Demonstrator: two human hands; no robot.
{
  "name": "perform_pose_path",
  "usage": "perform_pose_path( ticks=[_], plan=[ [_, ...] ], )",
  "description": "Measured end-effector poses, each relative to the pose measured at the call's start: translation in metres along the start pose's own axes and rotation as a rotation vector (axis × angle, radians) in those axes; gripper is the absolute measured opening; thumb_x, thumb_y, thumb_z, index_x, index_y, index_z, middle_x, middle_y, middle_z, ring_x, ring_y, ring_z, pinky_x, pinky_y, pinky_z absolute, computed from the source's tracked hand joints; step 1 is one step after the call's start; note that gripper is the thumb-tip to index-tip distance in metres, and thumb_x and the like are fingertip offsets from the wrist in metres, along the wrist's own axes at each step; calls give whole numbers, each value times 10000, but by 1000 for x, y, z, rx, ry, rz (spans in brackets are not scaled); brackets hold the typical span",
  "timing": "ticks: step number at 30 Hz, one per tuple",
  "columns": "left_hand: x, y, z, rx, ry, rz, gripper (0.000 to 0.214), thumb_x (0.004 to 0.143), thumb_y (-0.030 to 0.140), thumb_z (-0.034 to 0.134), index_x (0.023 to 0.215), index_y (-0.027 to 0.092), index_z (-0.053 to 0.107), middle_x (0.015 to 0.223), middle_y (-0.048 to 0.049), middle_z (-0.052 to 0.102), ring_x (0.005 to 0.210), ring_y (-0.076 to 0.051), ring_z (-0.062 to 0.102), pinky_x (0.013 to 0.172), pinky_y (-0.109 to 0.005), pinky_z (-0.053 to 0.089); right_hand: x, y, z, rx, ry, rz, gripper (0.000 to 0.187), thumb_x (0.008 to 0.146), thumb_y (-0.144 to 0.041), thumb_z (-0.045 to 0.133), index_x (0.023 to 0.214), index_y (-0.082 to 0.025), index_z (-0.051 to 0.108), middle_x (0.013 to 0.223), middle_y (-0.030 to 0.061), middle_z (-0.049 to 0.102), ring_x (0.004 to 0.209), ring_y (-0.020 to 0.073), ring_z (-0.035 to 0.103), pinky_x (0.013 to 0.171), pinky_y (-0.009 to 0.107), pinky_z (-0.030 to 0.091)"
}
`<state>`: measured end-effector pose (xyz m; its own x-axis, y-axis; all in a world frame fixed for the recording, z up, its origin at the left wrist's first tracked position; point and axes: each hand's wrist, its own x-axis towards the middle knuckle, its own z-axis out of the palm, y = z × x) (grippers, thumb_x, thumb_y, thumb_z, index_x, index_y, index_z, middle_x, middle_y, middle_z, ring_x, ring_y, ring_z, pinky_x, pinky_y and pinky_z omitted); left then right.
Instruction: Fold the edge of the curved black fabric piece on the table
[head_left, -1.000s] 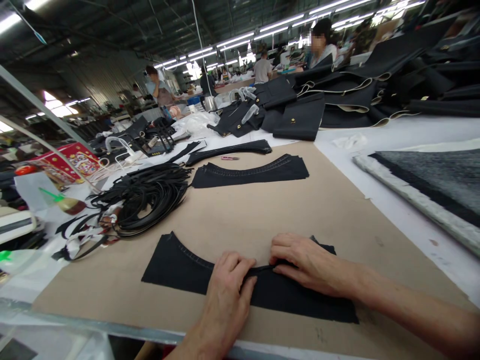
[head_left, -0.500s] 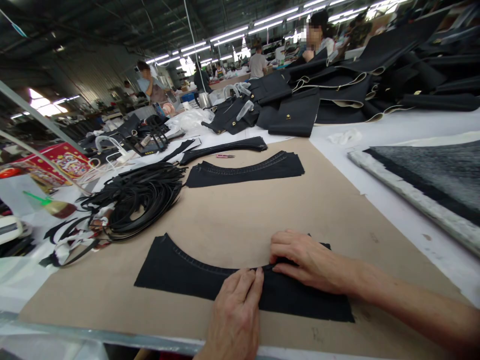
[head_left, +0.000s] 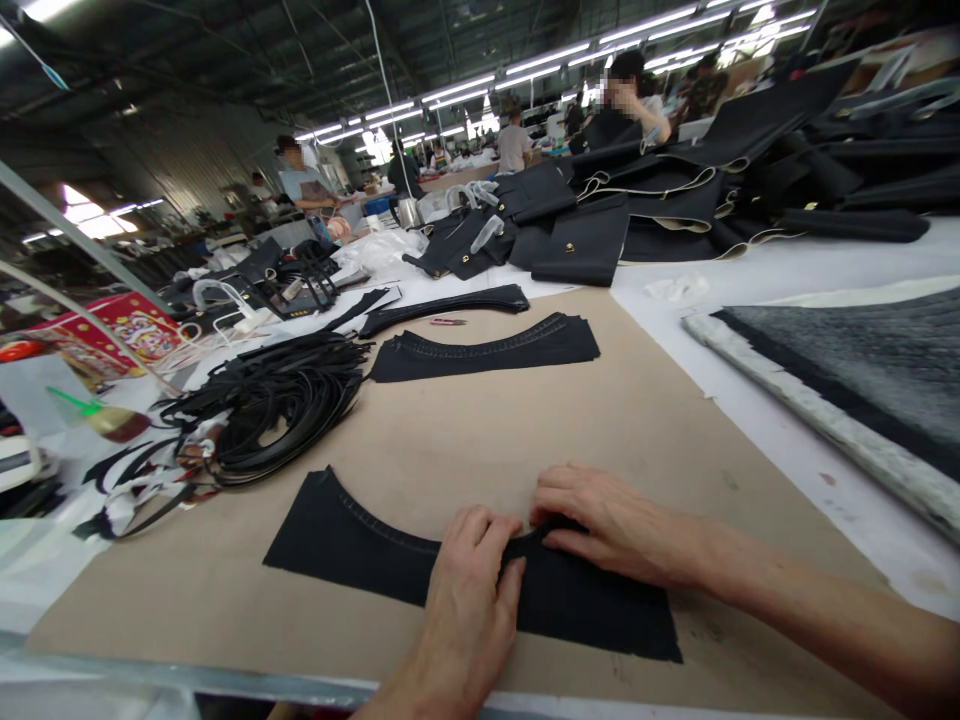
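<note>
Matt black cloth piece point(head_left: 352, 545) lies on smooth brown paper-covered table point(head_left: 540, 420) beside glossy black straps point(head_left: 285, 400).
</note>
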<state>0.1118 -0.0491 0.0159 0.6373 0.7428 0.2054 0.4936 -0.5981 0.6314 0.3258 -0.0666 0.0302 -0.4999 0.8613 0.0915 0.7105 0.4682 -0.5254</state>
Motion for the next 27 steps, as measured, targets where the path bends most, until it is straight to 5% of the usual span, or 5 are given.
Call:
perform_pose_path(
  ticks=[12, 18, 22, 27],
  plan=[
    [13, 9, 8, 22, -6, -5, 329, 768, -86, 470, 882, 173, 636, 867, -25, 569, 861, -215, 539, 765, -328, 477, 0, 2, -1, 27, -20, 9, 166, 850, -21, 652, 863, -177, 595, 901, 8, 569, 891, 198, 541, 810, 315, 388],
    [4, 9, 14, 26, 34, 30, 345, 839, -63, 398, 969, 167, 620, 909, -47, 556, 871, -221, 529, 777, -340, 472, -4, 4, -4, 56, 0, -10, 179, 858, -14, 632, 915, -178, 591, 942, 16, 569, 920, 197, 531, 836, 308, 384],
    [7, 10, 10, -30, -9, -48, 376, 784, -80, 501, 1040, 173, 610, 972, -38, 559, 934, -222, 528, 834, -356, 459, -3, 5, -9, 38, -11, 9, 195, 831, -42, 678, 934, -174, 579, 946, 20, 571, 904, 202, 530, 815, 307, 387],
    [23, 12, 4, 3, -102, -139, 317, 707, -98, 607, 875, 170, 631, 897, -16, 573, 896, -220, 541, 797, -347, 452, 3, 5, -15, 88, -68, 57, 197, 800, -48, 712, 907, -175, 607, 925, 15, 591, 900, 208, 540, 793, 297, 399]
  ],
)
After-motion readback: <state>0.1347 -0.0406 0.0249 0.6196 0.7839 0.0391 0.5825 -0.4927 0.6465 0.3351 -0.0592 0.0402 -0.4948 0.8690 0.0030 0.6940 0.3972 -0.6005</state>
